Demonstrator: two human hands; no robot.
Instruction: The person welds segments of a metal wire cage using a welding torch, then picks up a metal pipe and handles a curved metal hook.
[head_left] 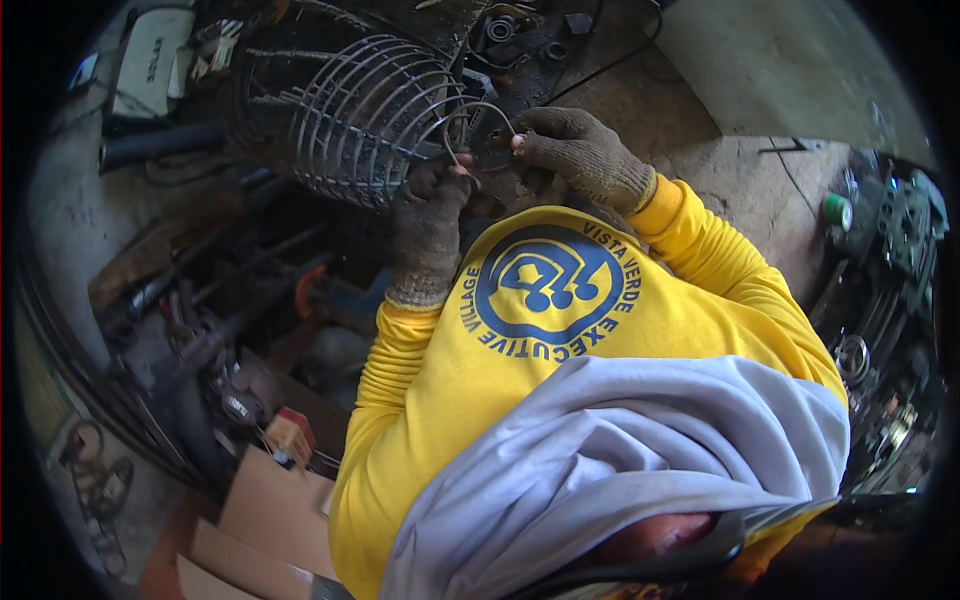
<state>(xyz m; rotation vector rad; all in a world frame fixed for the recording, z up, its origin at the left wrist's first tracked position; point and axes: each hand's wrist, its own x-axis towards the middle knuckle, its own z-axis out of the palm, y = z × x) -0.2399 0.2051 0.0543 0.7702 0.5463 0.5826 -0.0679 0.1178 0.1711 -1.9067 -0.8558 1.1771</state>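
Brown knit gloves with bare fingertips cover both of my hands. My left hand is closed around the near end of a thin curved metal wire, its fingertips at the right side of a barrel-shaped cage of wire rings. My right hand pinches the other end of that curve between thumb and fingers, to the right of the cage. The wire bows away from me between the two hands. Whether it is joined to the cage's last ring, I cannot tell. The cage lies on its side, with straight rods crossing its rings.
A dark pipe lies left of the cage. Beyond it are ring-shaped metal parts and a black cable. Cardboard and a small red box sit at the lower left. Metal parts and a green roll crowd the right.
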